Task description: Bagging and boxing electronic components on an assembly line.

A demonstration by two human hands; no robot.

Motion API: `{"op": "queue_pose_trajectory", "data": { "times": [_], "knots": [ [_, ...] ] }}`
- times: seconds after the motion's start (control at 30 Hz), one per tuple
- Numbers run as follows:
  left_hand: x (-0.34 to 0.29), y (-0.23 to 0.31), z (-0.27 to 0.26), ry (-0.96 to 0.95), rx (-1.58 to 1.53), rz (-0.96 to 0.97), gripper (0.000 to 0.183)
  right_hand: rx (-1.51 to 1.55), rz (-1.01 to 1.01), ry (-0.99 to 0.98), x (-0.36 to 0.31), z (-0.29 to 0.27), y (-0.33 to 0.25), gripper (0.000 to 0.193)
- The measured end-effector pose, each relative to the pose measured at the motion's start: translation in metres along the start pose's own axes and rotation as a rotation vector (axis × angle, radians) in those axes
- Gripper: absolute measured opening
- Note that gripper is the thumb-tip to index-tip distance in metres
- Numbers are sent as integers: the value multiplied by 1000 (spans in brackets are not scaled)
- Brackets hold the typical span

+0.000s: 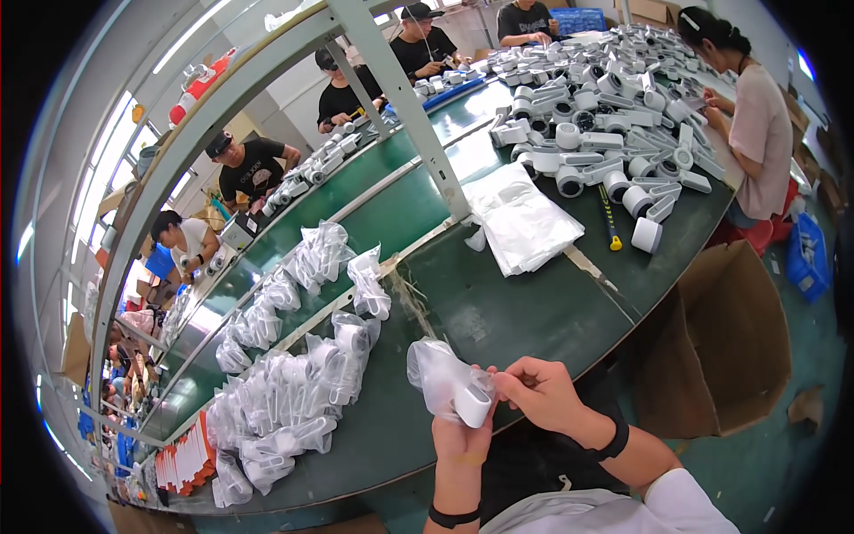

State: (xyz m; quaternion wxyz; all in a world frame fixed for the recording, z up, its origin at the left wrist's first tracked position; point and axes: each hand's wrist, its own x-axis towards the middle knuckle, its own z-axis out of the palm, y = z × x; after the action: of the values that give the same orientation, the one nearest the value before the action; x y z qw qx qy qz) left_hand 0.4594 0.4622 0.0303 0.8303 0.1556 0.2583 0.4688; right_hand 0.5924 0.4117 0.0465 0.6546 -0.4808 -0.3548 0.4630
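A white device with a rounded handle (472,402) sits inside a clear plastic bag (431,369), just over the near edge of the green table. My left hand (461,438) holds it from below, fingers closed around the bagged handle. At the bag's mouth, my right hand (544,392) pinches the plastic between thumb and fingers. Left of my hands lie several similar devices in clear bags (294,396), packed close together. A flat stack of clear plastic bags (525,222) rests farther off on the table.
Unbagged white devices (614,116) form a large pile at the far right, near a yellow-and-black cutter (611,218). A metal post (400,107) stands on the table. Orange-and-white cards (187,458) lie at left. An open cardboard box (712,343) stands at right. Several people work around the table.
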Motion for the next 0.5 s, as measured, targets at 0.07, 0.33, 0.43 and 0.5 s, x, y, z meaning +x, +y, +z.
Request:
{"op": "queue_pose_trajectory", "data": {
  "times": [0.07,0.33,0.43,0.5],
  "knots": [
    [0,1,2,15,4,1,38,19,4,-1,-1,0,2,14],
    [4,-3,-2,45,76,155,36,-165,-7,-59,0,2,1,21],
    [0,3,2,43,111,230,37,-201,48,4,-6,-2,1,15],
    [0,3,4,38,144,233,36,-189,12,44,-11,-4,7,14]
  ]
}}
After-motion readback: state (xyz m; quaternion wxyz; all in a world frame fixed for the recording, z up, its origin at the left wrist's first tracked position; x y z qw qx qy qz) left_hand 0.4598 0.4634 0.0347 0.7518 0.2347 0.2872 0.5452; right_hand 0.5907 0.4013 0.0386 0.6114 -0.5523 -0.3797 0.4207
